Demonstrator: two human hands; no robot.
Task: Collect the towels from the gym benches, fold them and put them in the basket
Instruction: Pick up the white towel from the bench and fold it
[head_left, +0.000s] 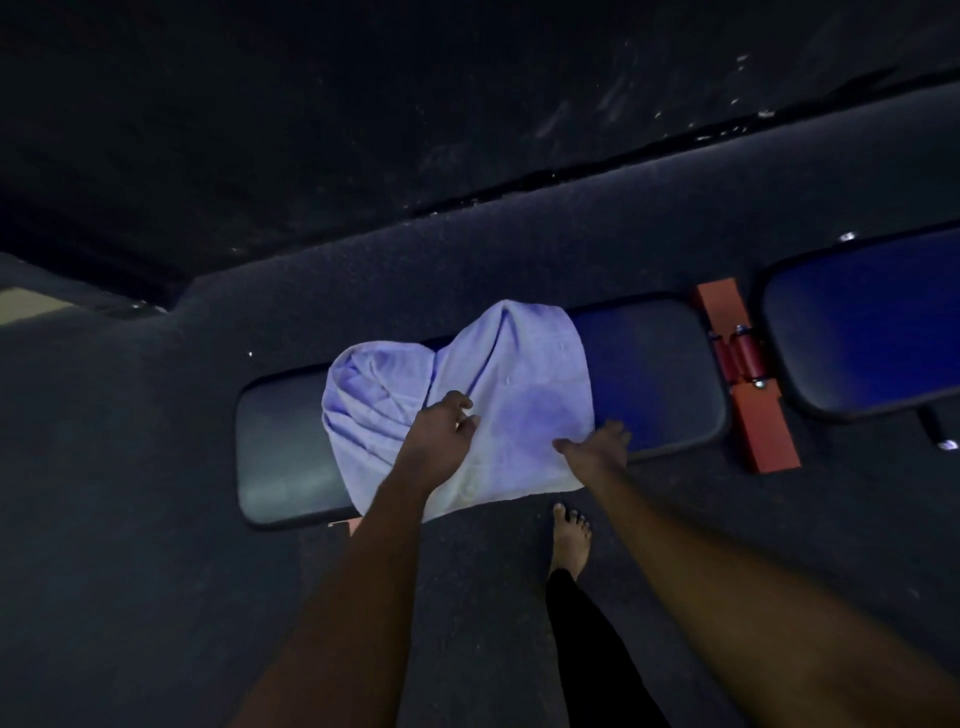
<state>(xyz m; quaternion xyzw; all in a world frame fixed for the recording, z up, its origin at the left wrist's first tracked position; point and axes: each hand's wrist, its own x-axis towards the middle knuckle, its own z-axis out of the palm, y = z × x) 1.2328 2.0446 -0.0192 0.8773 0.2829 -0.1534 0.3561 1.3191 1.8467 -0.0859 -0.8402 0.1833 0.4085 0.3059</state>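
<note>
A towel covers the middle of the table, leaving both ends bare. An orange bracket and second pad crowd the right end; open floor surrounds the rest.

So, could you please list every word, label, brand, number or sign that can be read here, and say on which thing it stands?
None: there is no readable text in this dim view.
The towel is plain, the bench pad and the second pad bear no visible label, and the orange frame bar shows no marking.
</note>
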